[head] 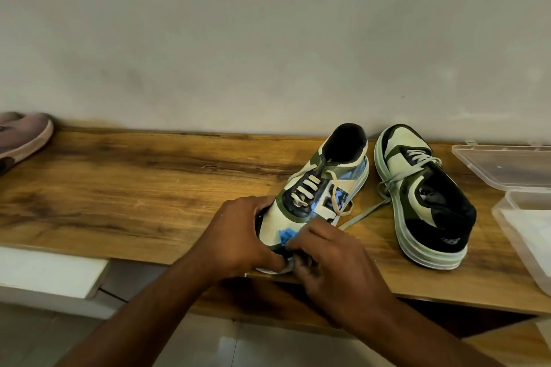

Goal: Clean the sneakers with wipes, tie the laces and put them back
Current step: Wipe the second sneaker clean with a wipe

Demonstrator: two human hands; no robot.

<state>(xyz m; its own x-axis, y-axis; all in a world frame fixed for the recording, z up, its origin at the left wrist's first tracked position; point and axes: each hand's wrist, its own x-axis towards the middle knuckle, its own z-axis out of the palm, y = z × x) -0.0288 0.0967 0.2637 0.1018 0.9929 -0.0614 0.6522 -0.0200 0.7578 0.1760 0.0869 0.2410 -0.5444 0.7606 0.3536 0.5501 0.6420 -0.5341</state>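
- Left hand (241, 235) is gripping the toe end of the near sneaker (316, 197), fingers curling round its left side and thumb lying toward the front sole edge.
- Right hand (328, 250) is pinching a blue wipe (286, 235) against the toe cap, fingers bent over it; only a small patch of the wipe is showing between the two hands.
- Both hands are meeting at the toe, almost touching each other at the sole rim.
- Near sneaker is sitting on the wooden bench (134, 188) at its front edge, toe pointing toward the person and poking slightly past the edge, heel toward the wall (268, 39).
- Its cream laces (335, 188) are hanging loose over the right side, untied.
- Second sneaker (423, 199) is standing just to the right, apart from the first, turned the other way: toe to the wall, heel toward the person.
- Its grey laces (384, 188) are trailing off onto the bench toward the first shoe, also untied.
- Clear plastic box (524, 232) is sitting at the far right edge with something white inside, its lid (504, 167) lying open behind it.
- Pink shoe (21, 137) is resting at the far left end of the bench, partly cut off.
- Pale tiled floor (208, 345) is showing below the bench.
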